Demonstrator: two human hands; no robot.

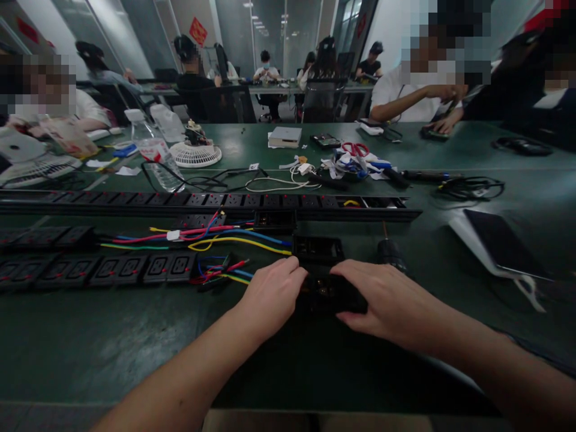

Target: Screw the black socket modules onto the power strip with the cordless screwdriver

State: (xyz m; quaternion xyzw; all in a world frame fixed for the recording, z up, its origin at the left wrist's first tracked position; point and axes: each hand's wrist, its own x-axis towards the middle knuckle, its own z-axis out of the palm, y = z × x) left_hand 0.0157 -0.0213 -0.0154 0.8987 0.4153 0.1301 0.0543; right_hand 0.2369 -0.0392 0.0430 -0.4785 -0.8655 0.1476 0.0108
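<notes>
Near the front edge of the dark green worktable (90, 336), a small black plastic socket module (330, 293) is lying flat between the person's two hands. The left hand (272, 295) is curling its fingers against the module's left end, and the right hand (382, 300) is closing over its right side, so both are grasping it together. Just behind it, a second open black socket housing (318, 248) is sitting on the table, and a black cylindrical tool handle (390, 253) is resting just beyond the right hand's knuckles. A bundle of red, blue, yellow and green wires (216, 237) is running leftward from the housings, above a row of black outlet blocks (112, 269). Farther back, a long black power-strip rail (202, 203) is stretching across the table. Beyond it, a clear plastic water bottle (157, 162), a small white desk fan (196, 155) and red-handled scissors (355, 147) are sitting among loose cables, and other people are working along the far side.
</notes>
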